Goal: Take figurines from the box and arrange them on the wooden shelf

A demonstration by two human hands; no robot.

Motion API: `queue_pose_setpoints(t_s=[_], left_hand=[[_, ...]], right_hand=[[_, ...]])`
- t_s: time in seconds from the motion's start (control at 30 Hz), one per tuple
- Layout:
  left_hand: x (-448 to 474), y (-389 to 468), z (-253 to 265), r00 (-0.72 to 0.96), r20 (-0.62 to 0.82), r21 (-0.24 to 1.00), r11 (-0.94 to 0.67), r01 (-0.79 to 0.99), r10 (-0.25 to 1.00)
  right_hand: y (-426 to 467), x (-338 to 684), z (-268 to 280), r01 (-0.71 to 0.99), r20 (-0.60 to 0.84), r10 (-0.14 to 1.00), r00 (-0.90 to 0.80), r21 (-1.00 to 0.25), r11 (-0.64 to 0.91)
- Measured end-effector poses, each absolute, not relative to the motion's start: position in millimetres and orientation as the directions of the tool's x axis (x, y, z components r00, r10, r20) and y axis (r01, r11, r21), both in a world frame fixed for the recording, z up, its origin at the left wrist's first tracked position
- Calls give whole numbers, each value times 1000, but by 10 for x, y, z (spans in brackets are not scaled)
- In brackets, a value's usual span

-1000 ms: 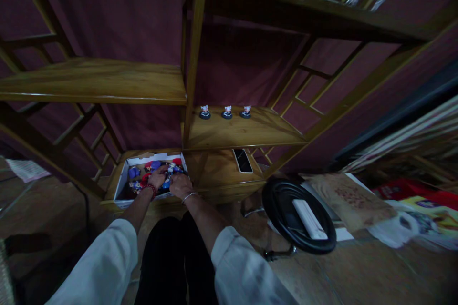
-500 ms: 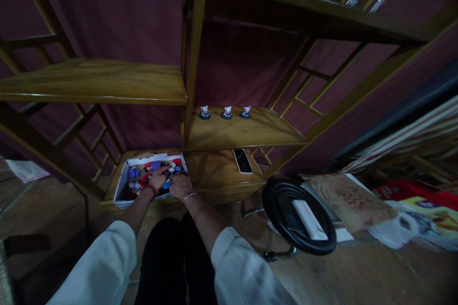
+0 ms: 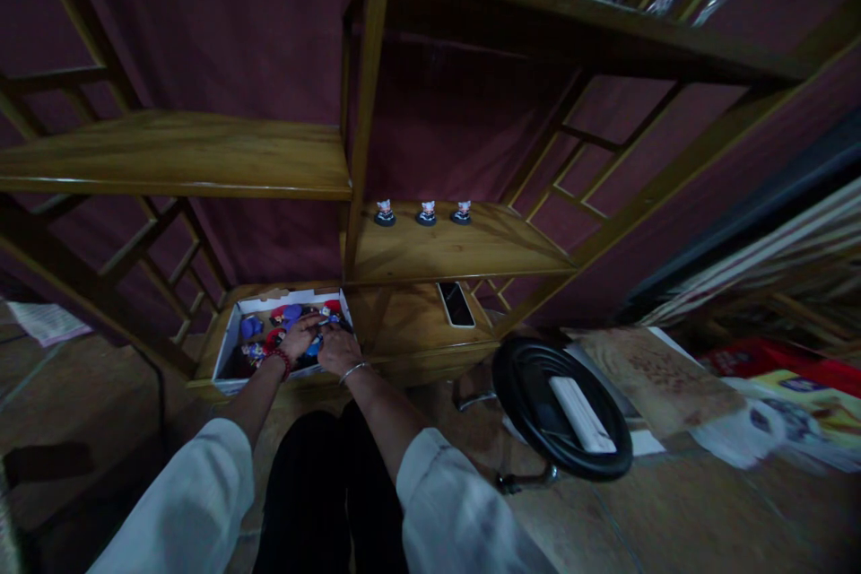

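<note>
A shallow white cardboard box (image 3: 232,341) on the lowest shelf holds several small figurines in red, blue and purple. Inside its right half, my left hand (image 3: 300,339), with a red bead bracelet at the wrist, reaches in with its fingers bent among the figurines. Close beside it is my right hand (image 3: 339,352), wearing a silver bangle, its fingers curled inward. The fingertips of both hands meet near the same spot, and what they grip is hidden. A purple figurine (image 3: 251,326) lies left of my hands.
Three small white-and-black figurines (image 3: 427,213) stand in a row on the middle shelf (image 3: 464,251). A phone (image 3: 456,304) lies on the lower shelf. At right, a black round stool (image 3: 504,395) carries a white box (image 3: 582,413). Bags and cardboard (image 3: 663,377) lie beyond.
My left hand has shifted slightly, its fingers now drawn closer to my right hand. The box and the three standing figurines have stayed in place.
</note>
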State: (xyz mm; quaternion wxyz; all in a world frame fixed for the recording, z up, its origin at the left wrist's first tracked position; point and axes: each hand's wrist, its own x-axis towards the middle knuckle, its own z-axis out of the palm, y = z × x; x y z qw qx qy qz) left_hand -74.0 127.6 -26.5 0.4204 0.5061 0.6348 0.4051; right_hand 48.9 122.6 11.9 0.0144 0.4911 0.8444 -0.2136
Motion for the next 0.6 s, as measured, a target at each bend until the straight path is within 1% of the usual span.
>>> queue_pose_setpoints(t_s=[0.13,0.27,0.4,0.47,0.6], left_hand=[[-712,1244,-217,-113,-148,967,168,190,983],[-715,1243,-252,-174,-182,973,203,110,968],[-748,1265,-334,-202,-230,970,242,33,952],[-758,1274,-343,-197,-218,971,232,53,956],[-741,1283,-281,-156,-160,967,187,176,975]], right_hand=[[1217,470,119,840,-224,834,-505,-350,415],[1196,471,163,848,-237,835,-497,-338,409],[1186,482,170,842,-214,837,-504,-339,421],[1182,484,162,835,-194,839,-508,-348,426],[1172,482,165,830,-184,842,-507,-368,420]])
